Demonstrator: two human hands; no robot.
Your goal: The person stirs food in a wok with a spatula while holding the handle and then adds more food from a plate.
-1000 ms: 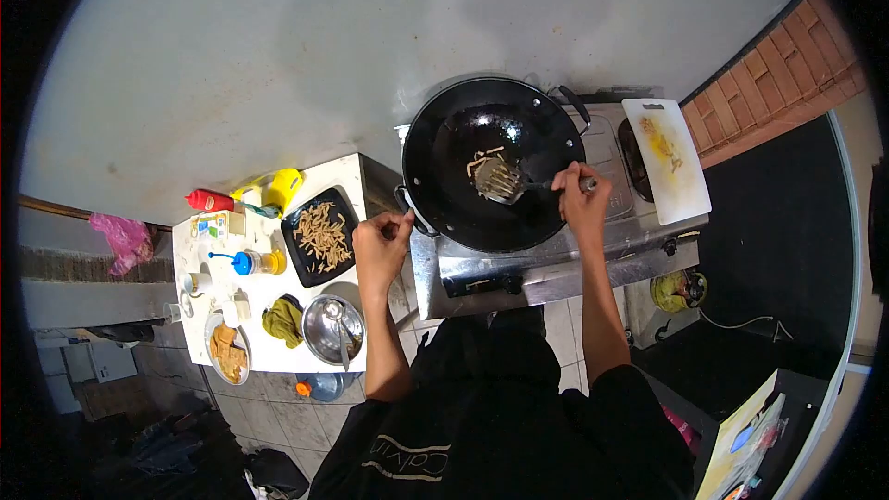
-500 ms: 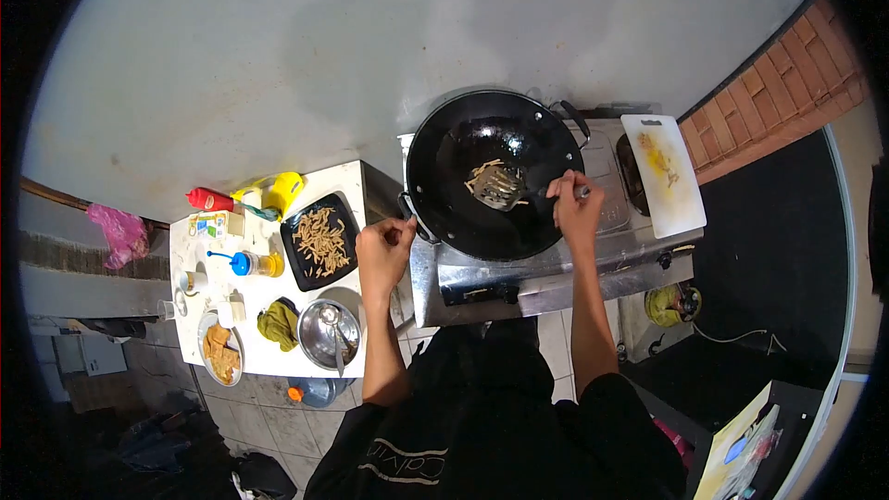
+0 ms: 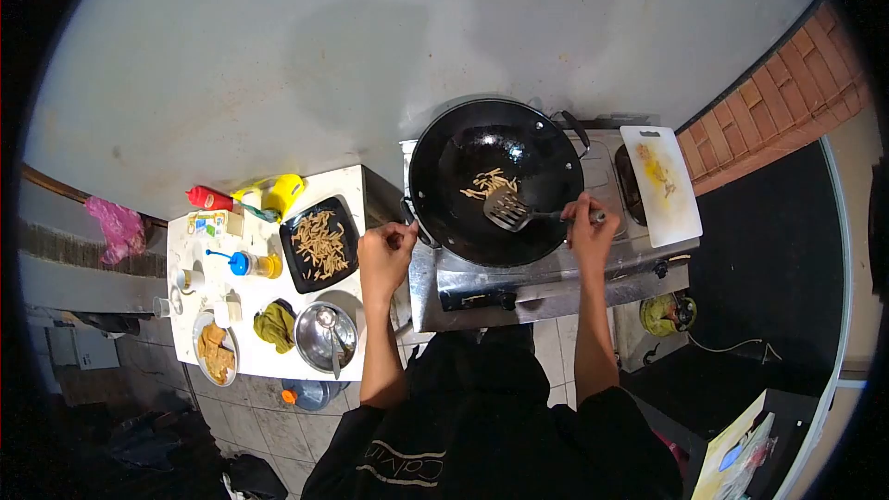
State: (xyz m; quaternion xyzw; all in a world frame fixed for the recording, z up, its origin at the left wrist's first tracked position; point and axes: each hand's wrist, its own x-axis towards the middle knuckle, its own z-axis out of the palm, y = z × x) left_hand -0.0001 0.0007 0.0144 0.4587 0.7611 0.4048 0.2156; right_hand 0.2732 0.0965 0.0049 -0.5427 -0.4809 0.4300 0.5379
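A large black wok (image 3: 463, 222) sits on the steel stove, with a small heap of pale strips (image 3: 491, 183) near its middle. My right hand (image 3: 591, 227) is closed round the handle of a slotted spatula (image 3: 507, 210), whose head rests in the wok just below the strips. At the wok's left side, my left hand (image 3: 387, 259) is closed on the looped handle (image 3: 408, 211). More strips (image 3: 321, 245) lie in a black square tray (image 3: 347, 270) on the white table to the left.
Right of the wok lies a white cutting board (image 3: 681, 213) with yellow stains. The left table (image 3: 264, 366) holds a steel bowl (image 3: 315, 352) with a ladle, a plate of food, a blue-capped jar (image 3: 243, 264) and a red bottle (image 3: 208, 198). A gas cylinder (image 3: 659, 315) stands below.
My right hand has moved down and slightly right, drawing the spatula head off the strips toward the wok's near side. My left hand stays at the handle.
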